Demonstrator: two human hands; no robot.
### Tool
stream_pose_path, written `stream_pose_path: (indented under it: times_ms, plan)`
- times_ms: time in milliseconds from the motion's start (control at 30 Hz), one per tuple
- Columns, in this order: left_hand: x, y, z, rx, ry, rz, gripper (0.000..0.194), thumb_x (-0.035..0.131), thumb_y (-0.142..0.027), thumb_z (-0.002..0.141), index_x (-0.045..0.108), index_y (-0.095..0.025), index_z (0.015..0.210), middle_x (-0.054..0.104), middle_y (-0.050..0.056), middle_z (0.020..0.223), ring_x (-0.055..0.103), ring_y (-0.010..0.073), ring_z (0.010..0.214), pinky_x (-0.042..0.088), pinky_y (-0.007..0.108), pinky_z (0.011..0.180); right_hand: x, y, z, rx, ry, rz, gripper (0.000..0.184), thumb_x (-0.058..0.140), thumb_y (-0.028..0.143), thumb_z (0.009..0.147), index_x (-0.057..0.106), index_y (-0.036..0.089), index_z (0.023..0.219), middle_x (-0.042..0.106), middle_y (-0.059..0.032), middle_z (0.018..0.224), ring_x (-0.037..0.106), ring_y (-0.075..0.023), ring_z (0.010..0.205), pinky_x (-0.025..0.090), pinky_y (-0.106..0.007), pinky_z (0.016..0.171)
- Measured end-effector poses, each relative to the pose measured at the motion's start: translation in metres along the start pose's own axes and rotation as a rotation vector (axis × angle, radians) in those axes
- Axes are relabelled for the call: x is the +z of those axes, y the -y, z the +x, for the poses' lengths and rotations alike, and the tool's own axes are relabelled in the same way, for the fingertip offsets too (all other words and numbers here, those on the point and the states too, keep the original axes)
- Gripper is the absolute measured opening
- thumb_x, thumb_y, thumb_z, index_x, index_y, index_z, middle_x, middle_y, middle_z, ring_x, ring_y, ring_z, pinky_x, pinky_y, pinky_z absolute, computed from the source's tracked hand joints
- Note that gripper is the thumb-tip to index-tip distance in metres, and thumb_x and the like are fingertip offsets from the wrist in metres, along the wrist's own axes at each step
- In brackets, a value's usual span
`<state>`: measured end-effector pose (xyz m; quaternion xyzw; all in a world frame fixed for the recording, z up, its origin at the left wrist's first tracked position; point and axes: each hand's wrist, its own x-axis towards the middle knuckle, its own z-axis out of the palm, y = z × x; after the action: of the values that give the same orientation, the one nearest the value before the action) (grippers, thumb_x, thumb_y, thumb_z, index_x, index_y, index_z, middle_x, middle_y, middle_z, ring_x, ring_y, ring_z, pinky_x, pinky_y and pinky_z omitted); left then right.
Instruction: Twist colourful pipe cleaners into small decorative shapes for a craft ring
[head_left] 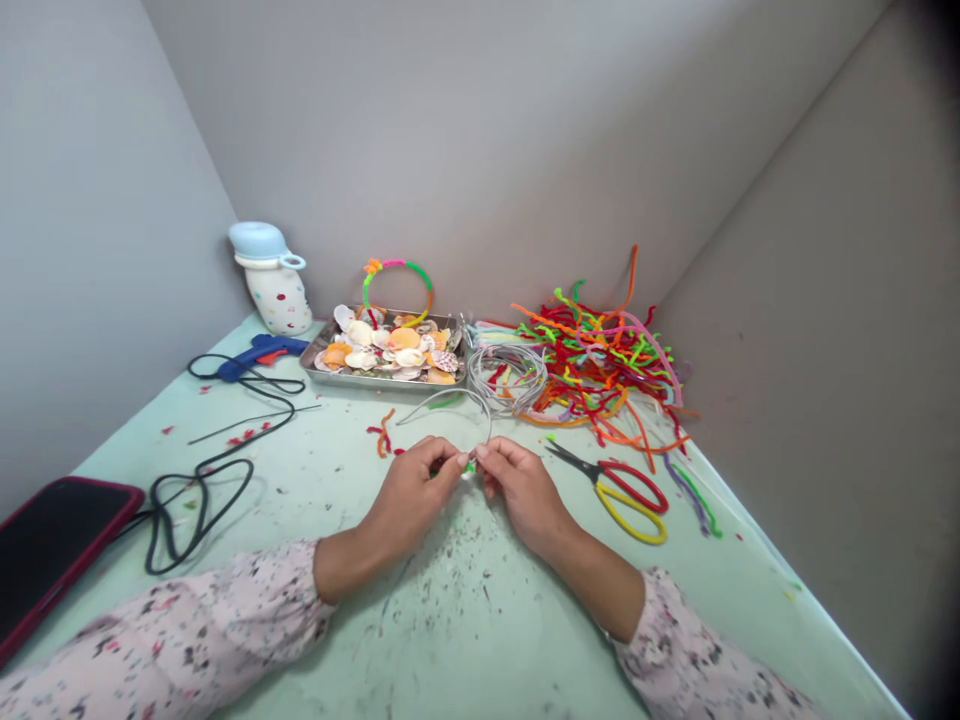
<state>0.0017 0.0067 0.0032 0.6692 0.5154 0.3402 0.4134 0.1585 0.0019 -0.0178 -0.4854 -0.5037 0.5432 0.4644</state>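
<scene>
Soft light is falling across the flat pale-green tabletop (547,650), while the smooth grey right-hand wall (817,350) is fading into blurred black vignetting

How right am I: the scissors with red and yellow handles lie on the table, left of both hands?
The side is wrong: in the head view, the red-and-yellow-handled scissors lie on the table, right of both the left hand and the right hand.

Left fingers (450,468) beside right fingers (495,464), seemingly pinched
</scene>
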Motion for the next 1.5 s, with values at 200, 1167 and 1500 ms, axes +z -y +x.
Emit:
stream_pose_path:
  times_ms: [200,1167,1500]
  plan:
    - [0.0002,0.0010,-0.0007,0.020,-0.005,0.014,0.027,0.050,-0.036,0.087,0.057,-0.016,0.070,0.049,-0.003,0.061,0.043,0.0110,0.057,0.033,0.022,0.055,-0.0007,-0.0017,-0.0001,0.004,0.001,0.010,0.031,0.056,0.043,0.085,0.052,0.019,0.066,0.046,0.0060,0.053,0.041,-0.0093,0.049,0.032,-0.024,0.052]
    - [0.0030,0.0022,-0.0042,0.136,-0.037,0.165,0.019,0.048,-0.029,0.088,0.056,-0.017,0.076,0.058,0.002,0.076,0.053,0.0143,0.070,0.038,0.025,0.060,0.0003,-0.0031,0.0007,0.016,0.000,0.032,0.032,0.058,0.045,0.083,0.052,0.019,0.065,0.046,0.0054,0.053,0.039,-0.0093,0.049,0.031,-0.024,0.051]
    - [0.0066,0.0005,-0.0025,0.097,-0.100,0.230,0.014,0.053,-0.024,0.081,0.049,-0.018,0.070,0.053,-0.001,0.068,0.048,0.0121,0.063,0.035,0.023,0.057,0.0026,0.0035,-0.0018,0.030,0.003,0.003,0.033,0.057,0.043,0.084,0.050,0.019,0.063,0.045,0.0059,0.051,0.038,-0.0091,0.047,0.031,-0.024,0.052]
